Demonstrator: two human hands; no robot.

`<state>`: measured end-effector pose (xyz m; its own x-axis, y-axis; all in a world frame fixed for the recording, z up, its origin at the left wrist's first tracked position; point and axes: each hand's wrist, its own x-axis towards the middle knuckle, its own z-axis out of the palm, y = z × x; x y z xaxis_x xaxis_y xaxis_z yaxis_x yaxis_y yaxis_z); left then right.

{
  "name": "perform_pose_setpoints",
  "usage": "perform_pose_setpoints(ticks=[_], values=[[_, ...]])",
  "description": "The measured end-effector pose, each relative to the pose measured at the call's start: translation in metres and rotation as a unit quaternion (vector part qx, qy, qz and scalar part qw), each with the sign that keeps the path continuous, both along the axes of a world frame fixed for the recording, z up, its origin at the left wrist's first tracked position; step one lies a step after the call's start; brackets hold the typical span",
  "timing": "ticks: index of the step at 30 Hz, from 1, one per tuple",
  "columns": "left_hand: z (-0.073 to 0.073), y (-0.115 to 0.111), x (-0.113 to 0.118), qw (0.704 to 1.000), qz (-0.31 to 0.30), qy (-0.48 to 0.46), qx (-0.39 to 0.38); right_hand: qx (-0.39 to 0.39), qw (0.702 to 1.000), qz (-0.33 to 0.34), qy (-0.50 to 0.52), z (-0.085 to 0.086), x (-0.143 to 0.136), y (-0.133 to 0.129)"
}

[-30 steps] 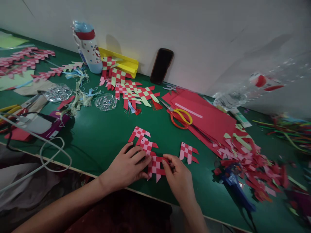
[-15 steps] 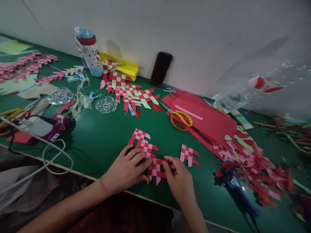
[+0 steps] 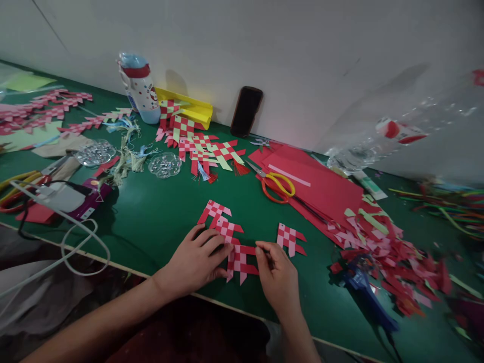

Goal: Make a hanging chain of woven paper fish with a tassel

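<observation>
Several red-and-pink woven paper fish lie overlapped in a slanting row on the green table. My left hand point(image 3: 196, 259) rests on the row, its fingers spread over the middle woven fish point(image 3: 227, 228) and the edge of the lowest one. At the right side of the lowest woven fish point(image 3: 238, 261), my right hand point(image 3: 276, 269) pinches the end of a red strip between thumb and forefinger. The top woven fish point(image 3: 215, 208) shows beyond my left fingers. A separate woven fish point(image 3: 289, 238) lies just right of my right hand.
Orange-and-yellow scissors point(image 3: 278, 187) lie on red paper sheets point(image 3: 321, 176). A blue glue gun point(image 3: 372, 297) and paper scraps point(image 3: 401, 257) are at right. Behind stand a phone point(image 3: 246, 111) and a bottle point(image 3: 143, 93). A white cable point(image 3: 71, 249) loops at left.
The whole view has shifted slightly. My left hand stays on the fish row, and my right hand still pinches the red strip, which shows a little more clearly now.
</observation>
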<state>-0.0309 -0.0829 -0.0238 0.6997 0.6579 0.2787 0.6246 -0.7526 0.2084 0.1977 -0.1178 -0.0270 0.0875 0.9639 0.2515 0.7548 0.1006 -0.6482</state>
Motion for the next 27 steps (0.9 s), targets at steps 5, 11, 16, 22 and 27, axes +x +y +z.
perform_pose_setpoints(ticks=[5,11,16,22,27], values=[[0.003,-0.001,0.0,1.0,-0.003,0.009,0.0,0.026,0.999,-0.016,0.028,-0.001,0.0,-0.001],[0.005,-0.004,0.0,1.0,-0.007,0.015,-0.002,0.072,0.997,0.0,0.028,-0.001,-0.004,-0.001],[0.003,-0.003,0.0,1.0,-0.004,0.017,0.004,0.062,0.997,-0.001,0.037,0.0,-0.003,-0.001],[0.005,-0.002,0.0,0.999,-0.014,0.045,0.005,0.052,0.997,-0.004,0.056,-0.002,-0.002,-0.001],[0.011,-0.002,-0.007,1.0,-0.02,-0.004,0.022,0.057,0.995,-0.016,0.074,-0.004,-0.001,0.0]])
